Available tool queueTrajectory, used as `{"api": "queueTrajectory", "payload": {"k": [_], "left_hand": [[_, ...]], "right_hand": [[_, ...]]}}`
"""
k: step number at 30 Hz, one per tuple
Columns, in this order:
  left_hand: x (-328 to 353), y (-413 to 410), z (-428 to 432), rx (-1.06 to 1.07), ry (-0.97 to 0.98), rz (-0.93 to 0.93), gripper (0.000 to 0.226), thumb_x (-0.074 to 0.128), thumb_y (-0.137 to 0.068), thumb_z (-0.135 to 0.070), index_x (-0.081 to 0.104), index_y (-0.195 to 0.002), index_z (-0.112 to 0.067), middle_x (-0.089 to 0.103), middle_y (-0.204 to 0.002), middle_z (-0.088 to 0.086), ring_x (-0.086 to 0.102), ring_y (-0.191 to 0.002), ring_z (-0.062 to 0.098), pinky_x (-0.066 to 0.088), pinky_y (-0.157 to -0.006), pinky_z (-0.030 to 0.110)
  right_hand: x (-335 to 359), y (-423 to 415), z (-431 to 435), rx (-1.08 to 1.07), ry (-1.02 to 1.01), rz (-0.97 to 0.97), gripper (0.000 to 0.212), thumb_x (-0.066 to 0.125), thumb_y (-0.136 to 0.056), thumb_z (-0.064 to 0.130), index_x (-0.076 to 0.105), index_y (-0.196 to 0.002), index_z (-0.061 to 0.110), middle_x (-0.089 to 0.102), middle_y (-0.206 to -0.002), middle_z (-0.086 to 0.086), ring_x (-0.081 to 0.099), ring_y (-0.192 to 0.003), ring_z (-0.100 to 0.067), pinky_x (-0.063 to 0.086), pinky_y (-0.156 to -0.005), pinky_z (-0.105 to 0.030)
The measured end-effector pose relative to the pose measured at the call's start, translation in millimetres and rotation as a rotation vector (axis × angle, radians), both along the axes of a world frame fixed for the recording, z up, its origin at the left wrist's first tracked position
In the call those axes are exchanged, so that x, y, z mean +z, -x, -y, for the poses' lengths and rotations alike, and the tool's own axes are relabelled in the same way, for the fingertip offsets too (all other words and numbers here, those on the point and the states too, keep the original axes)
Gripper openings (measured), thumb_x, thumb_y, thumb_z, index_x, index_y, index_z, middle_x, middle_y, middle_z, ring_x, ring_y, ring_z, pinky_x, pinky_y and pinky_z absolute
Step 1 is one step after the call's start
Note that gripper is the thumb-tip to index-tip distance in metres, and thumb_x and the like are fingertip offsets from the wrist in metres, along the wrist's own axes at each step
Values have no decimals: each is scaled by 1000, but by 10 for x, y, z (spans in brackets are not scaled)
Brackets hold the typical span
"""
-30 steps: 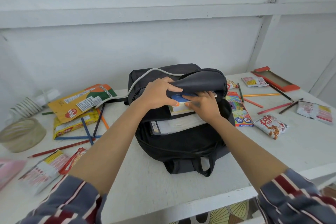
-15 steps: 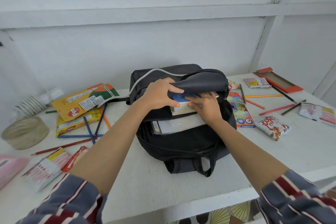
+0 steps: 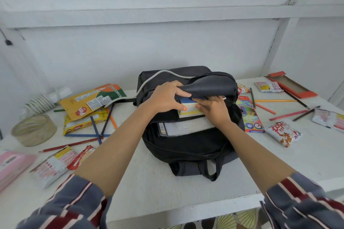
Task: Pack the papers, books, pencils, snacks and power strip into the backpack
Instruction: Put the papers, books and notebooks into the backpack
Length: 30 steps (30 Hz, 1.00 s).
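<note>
A black backpack (image 3: pixel 189 147) lies open on the white table (image 3: pixel 149 188). My left hand (image 3: pixel 165 96) grips its lifted flap (image 3: pixel 210 85). My right hand (image 3: pixel 214 109) holds a blue and yellow book (image 3: pixel 188 107) at the mouth of the bag, on top of white papers (image 3: pixel 186 126) that stick out. A white power strip cable (image 3: pixel 158 76) runs over the bag's back. Coloured pencils (image 3: pixel 96 128) and snack packs (image 3: pixel 87 102) lie left; more pencils (image 3: pixel 275 101) and a snack bag (image 3: pixel 283 133) lie right.
A pencil box (image 3: pixel 249 115) lies right of the bag, an orange tray (image 3: pixel 292 84) at the back right. A tape roll (image 3: pixel 33 129), a pink case (image 3: pixel 13 163) and a coiled white cord (image 3: pixel 40 101) sit at the left. The table's front edge is near my sleeves.
The book has slid a little further under the flap, with my right hand pushing it. My left hand keeps the flap lifted.
</note>
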State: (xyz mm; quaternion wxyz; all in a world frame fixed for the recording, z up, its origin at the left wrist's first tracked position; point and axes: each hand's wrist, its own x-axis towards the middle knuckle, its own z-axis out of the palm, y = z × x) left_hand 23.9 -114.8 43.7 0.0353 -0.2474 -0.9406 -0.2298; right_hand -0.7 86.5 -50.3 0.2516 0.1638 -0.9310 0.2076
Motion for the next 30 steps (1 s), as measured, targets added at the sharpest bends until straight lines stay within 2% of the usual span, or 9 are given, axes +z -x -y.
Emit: {"api": "queueTrajectory", "payload": {"k": [3,7,14,17,20,23,25,27,30], "left_hand": [[-3,-10,-10,3,20,2,46,75,-75,-27,63,-119,-29,50,-127,-5,46,-113,17,36,-93,32],[-20,-29,-25,15,27,29,45,75,-76,-27,63,-119,-28,47,-132,-5,44,-116,18,35,-98,34],[-67,-68,-39,16,61,87,39,75,-76,-28,66,-115,-28,39,-140,-4,40,-123,18,31,-102,34],[-112,-104,-14,-35,32,175,33,74,-77,-26,69,-110,-25,38,-142,-2,36,-129,16,27,-105,30],[-100,-187,64,-33,-59,166,29,73,-78,-25,70,-107,-25,48,-135,-2,40,-127,13,26,-102,22],[-62,-327,261,35,-278,68,29,74,-77,-19,70,-106,-21,61,-115,-6,53,-110,8,39,-96,20],[-50,-426,475,115,-386,19,33,73,-78,-17,68,-111,-18,63,-110,-5,56,-104,9,44,-87,17],[-57,-523,753,227,-446,-20,36,72,-79,-19,66,-114,-20,63,-111,-6,56,-107,13,43,-85,22],[-68,-709,1226,366,-478,-90,40,75,-77,-16,65,-116,-20,61,-110,-7,55,-106,13,40,-85,25]], "right_hand": [[-9,-48,-44,-11,-156,-16,38,53,-86,26,61,-124,25,64,-111,-14,56,-108,-37,36,-100,-49],[20,-173,-69,-102,-430,122,56,46,-95,36,24,-146,32,38,-142,-12,29,-135,-32,11,-114,-49],[223,-409,-71,-146,-565,441,80,45,-93,46,-12,-148,30,-5,-157,-12,-7,-145,-28,-4,-116,-45],[472,-547,-26,-94,-628,666,81,50,-91,47,0,-150,24,-7,-157,-14,-3,-145,-30,4,-116,-44],[858,-676,92,107,-579,882,63,55,-91,40,31,-145,18,30,-151,-6,33,-136,-23,29,-110,-36],[1199,-804,347,377,-372,822,44,61,-89,25,52,-131,16,56,-129,1,53,-114,-11,38,-98,-23],[1300,-830,567,499,-119,771,38,65,-86,17,58,-124,17,59,-120,3,57,-106,-9,43,-95,-21],[1305,-809,835,579,89,727,38,68,-84,14,59,-121,18,61,-118,3,59,-105,-10,46,-90,-16],[1210,-726,1310,647,238,656,43,70,-81,9,58,-122,13,60,-116,1,58,-104,-13,46,-79,-6]]}}
